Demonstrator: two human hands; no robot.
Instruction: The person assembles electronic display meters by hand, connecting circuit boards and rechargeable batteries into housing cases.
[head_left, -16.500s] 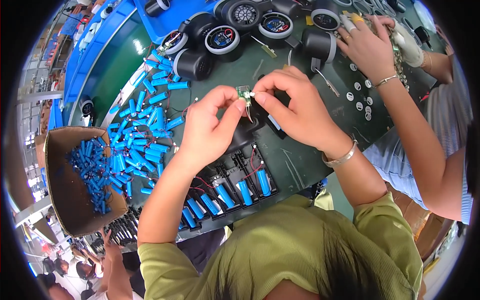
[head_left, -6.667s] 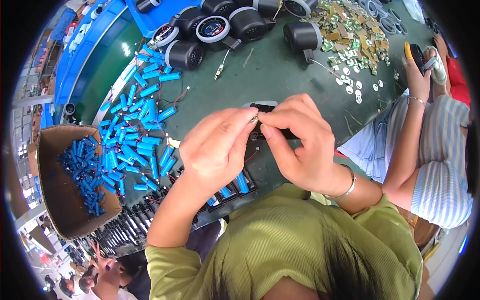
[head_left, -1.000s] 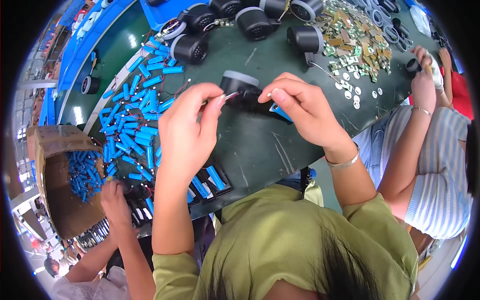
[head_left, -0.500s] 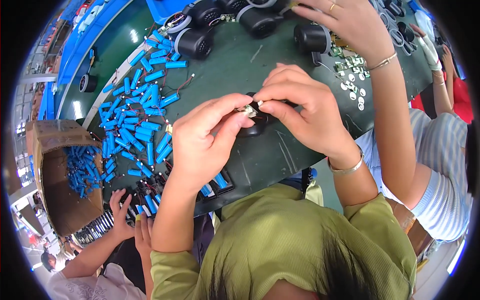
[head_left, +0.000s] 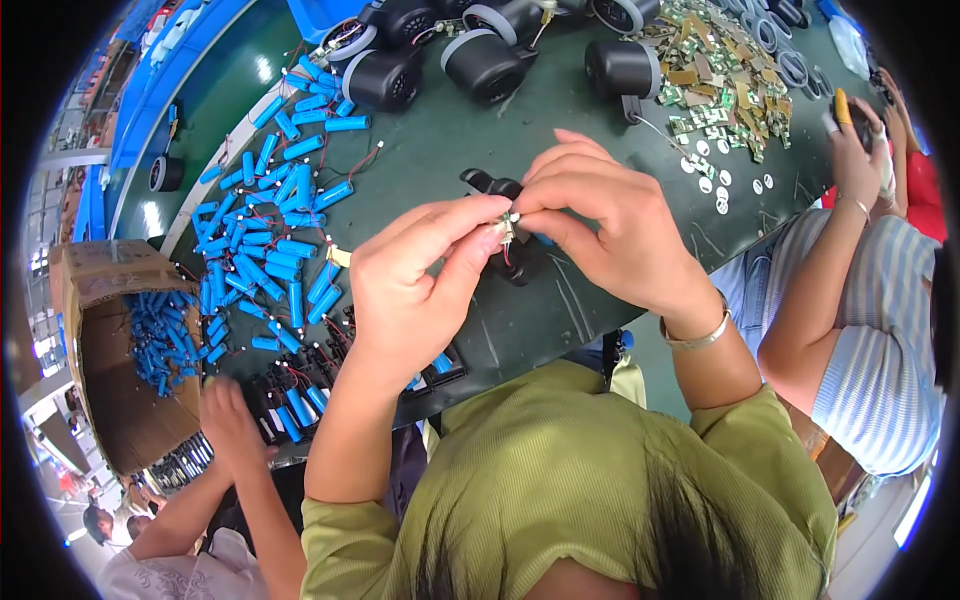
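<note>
My left hand (head_left: 415, 265) pinches a small circuit board (head_left: 504, 230) with thin wires between thumb and forefinger. From the other side, my right hand (head_left: 610, 225) closes thumb and forefinger on a tiny white connector (head_left: 514, 217) at the board's edge. Whether the connector is seated cannot be made out. Just beneath my fingertips is a black plastic part (head_left: 488, 183), partly hidden by both hands. A bit of blue (head_left: 543, 239) shows under my right fingers. Left of my left hand, many blue cylindrical batteries (head_left: 347, 123) with thin leads lie scattered on the green table.
Round black housings (head_left: 482, 66) stand along the far side. A heap of circuit boards (head_left: 740, 95) and white discs (head_left: 705, 185) lies far right. A cardboard box (head_left: 85, 262) of batteries sits left. Co-workers' hands (head_left: 235, 425) work at left and right (head_left: 855, 165).
My right fingers have brought the white connector against the board, which has turned more upright. The right co-worker's arm has drawn back from the far housings; the left co-worker's hands have shifted.
</note>
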